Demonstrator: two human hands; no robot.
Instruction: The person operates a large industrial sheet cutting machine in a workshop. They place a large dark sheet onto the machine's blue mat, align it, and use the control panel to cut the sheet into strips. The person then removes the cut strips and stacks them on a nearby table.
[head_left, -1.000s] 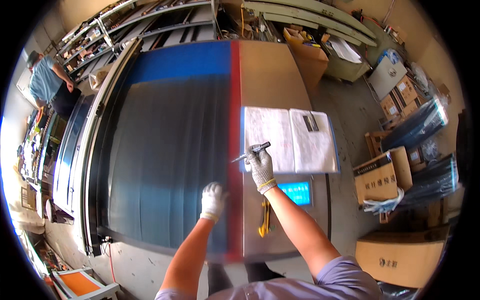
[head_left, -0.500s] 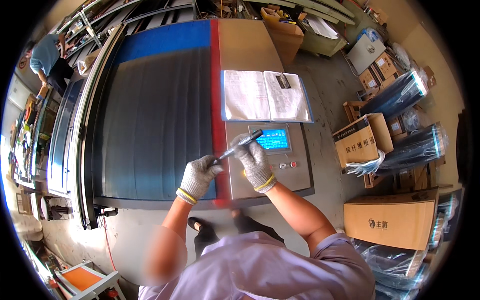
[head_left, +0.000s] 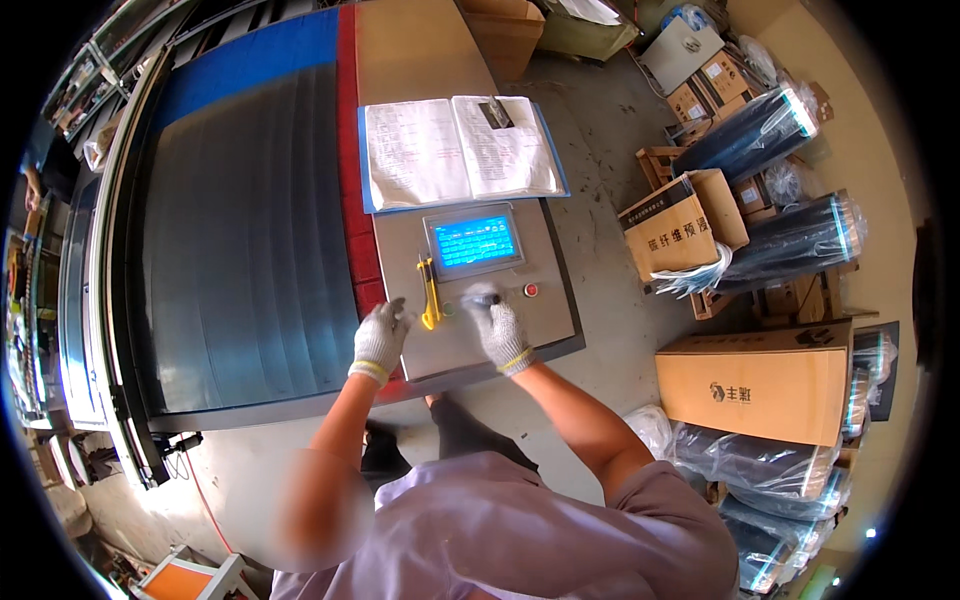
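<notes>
Both my hands wear grey knit gloves with yellow cuffs. My right hand (head_left: 503, 335) is over the control panel (head_left: 540, 260), below the lit blue touchscreen (head_left: 474, 242). Its fingers are closed on a dark marker (head_left: 482, 299), of which only a blurred part shows. At the panel's left edge is my left hand (head_left: 379, 342), its thumb and fingers a little apart and nothing between them. A yellow utility knife (head_left: 430, 296) lies on the panel between my hands. Behind the screen an open folder of written sheets (head_left: 415, 155) lies flat, with a small dark item (head_left: 495, 113) on it.
A wide cutting bed with dark sheet material (head_left: 245, 240) stretches to the left, beside a long rail (head_left: 118, 250). Cardboard boxes (head_left: 750, 390) and plastic-wrapped rolls (head_left: 790, 240) stand on the right. Another person's arm (head_left: 33, 185) shows at the far left edge.
My hands have moved apart; the left has let go of the marker and the right keeps it, lower over the panel. The knife has come into sight. The whole view has shifted.
</notes>
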